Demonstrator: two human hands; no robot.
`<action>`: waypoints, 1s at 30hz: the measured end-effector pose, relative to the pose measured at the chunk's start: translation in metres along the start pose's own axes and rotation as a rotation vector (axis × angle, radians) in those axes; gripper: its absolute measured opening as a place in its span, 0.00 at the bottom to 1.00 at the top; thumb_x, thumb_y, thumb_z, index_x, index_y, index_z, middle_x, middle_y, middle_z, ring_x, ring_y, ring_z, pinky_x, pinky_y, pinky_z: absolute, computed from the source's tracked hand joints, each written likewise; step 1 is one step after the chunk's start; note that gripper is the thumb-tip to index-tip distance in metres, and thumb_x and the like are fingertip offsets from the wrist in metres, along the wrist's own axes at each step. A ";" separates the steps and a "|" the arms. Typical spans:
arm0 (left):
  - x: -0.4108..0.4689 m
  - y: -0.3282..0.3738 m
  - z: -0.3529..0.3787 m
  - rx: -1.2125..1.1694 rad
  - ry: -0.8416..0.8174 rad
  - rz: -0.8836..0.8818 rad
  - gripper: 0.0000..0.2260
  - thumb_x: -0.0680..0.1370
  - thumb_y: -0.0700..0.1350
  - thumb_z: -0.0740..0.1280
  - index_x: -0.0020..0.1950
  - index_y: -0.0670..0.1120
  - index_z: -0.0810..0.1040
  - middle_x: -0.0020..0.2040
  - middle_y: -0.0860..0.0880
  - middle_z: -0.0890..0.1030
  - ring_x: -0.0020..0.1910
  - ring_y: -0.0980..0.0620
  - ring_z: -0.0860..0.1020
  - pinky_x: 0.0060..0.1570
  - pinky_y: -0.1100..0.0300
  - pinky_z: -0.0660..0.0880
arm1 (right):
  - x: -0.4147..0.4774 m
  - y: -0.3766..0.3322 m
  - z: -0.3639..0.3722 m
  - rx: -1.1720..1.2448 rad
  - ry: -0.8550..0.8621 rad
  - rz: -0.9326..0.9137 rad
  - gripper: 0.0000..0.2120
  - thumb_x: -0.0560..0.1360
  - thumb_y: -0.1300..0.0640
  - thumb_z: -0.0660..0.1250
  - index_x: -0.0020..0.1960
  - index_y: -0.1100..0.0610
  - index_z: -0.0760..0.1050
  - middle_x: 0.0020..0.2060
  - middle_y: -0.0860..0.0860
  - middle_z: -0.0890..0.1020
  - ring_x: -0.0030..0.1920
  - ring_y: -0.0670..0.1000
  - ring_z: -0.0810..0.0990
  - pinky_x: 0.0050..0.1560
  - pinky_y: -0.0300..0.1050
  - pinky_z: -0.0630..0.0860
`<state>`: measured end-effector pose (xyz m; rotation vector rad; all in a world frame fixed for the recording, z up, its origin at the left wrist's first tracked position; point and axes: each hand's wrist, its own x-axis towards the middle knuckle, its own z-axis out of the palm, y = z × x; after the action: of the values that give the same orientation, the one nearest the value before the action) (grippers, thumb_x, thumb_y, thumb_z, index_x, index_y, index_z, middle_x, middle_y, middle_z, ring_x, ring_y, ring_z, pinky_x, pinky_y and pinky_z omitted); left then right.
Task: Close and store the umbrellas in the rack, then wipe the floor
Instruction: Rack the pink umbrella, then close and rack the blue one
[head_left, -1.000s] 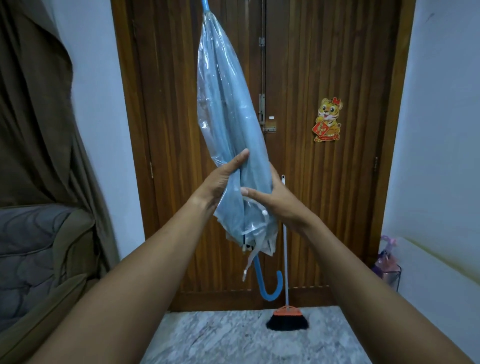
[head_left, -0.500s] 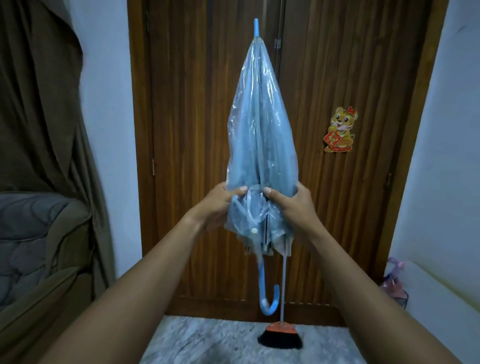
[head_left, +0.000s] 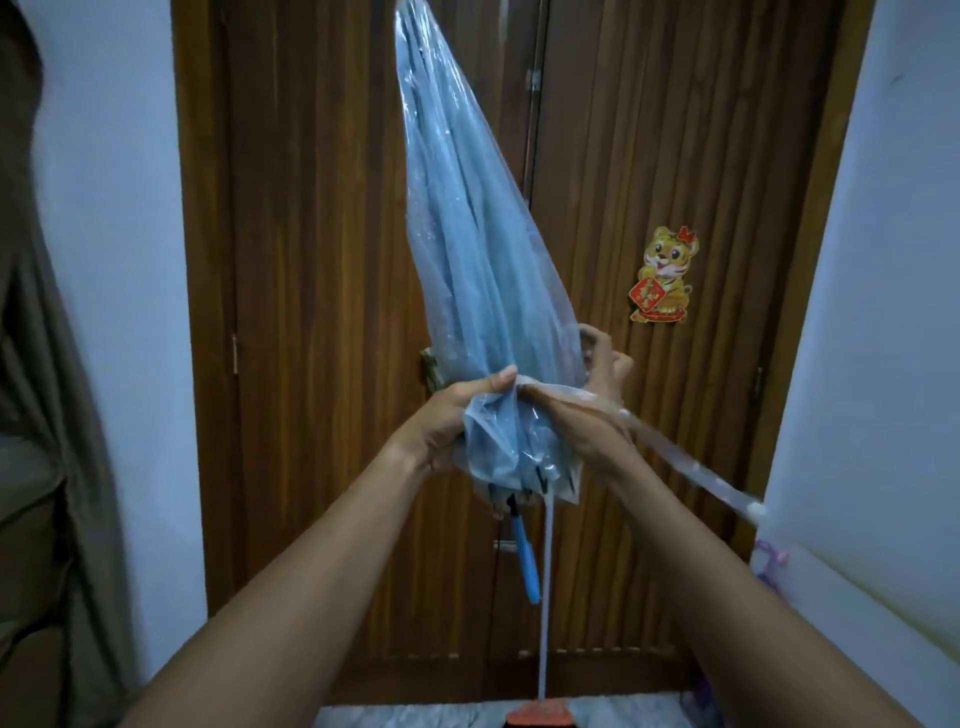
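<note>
— Umbrella first, then: it fills the middle of the frame, folded, tip up past the top edge, blue handle hanging down toward the bottom centre.

— Which step is this?

— Closing it, I'd say. The canopy is gathered but loose. The left hand is clenched around the bunched plastic at the lower end. The right hand, just right of centre, grips the same bunch, with a clear tie strap running out from it toward the right edge.

— So what comes next?

— Probably winding that strap round the folds and fastening it, while the left hand's grip keeps the bundle tight. Slack folds would spring out again.

— And the rack?

— Can't make one out for certain; something purple sits low at the right edge, too cut off to tell. A broom leans on the wooden door behind, head at the bottom centre. The floor barely shows; wiping isn't begun, I'd judge.
</note>
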<state>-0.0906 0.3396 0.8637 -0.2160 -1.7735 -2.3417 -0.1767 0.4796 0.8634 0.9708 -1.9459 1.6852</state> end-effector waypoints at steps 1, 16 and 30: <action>0.010 0.003 -0.008 0.011 -0.007 0.021 0.13 0.82 0.48 0.64 0.53 0.39 0.83 0.48 0.42 0.85 0.47 0.46 0.85 0.50 0.51 0.83 | 0.005 0.003 0.002 0.088 0.034 0.007 0.33 0.61 0.41 0.82 0.62 0.38 0.71 0.58 0.50 0.68 0.57 0.47 0.74 0.55 0.39 0.77; 0.096 0.024 -0.035 0.121 0.340 0.207 0.03 0.79 0.41 0.70 0.50 0.41 0.81 0.38 0.47 0.86 0.34 0.51 0.85 0.35 0.57 0.83 | 0.056 0.023 -0.021 0.382 -0.513 0.165 0.25 0.67 0.41 0.77 0.54 0.59 0.81 0.39 0.52 0.84 0.33 0.48 0.81 0.33 0.36 0.77; 0.110 0.006 -0.035 0.219 0.558 0.255 0.20 0.70 0.43 0.77 0.60 0.39 0.81 0.53 0.43 0.86 0.46 0.46 0.86 0.45 0.52 0.83 | 0.069 0.029 -0.048 0.162 -0.307 0.335 0.18 0.78 0.43 0.67 0.41 0.57 0.85 0.21 0.42 0.71 0.23 0.43 0.67 0.30 0.39 0.60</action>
<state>-0.1954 0.2967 0.8856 0.2139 -1.5878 -1.7830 -0.2519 0.5097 0.8996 1.0600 -2.3047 2.0009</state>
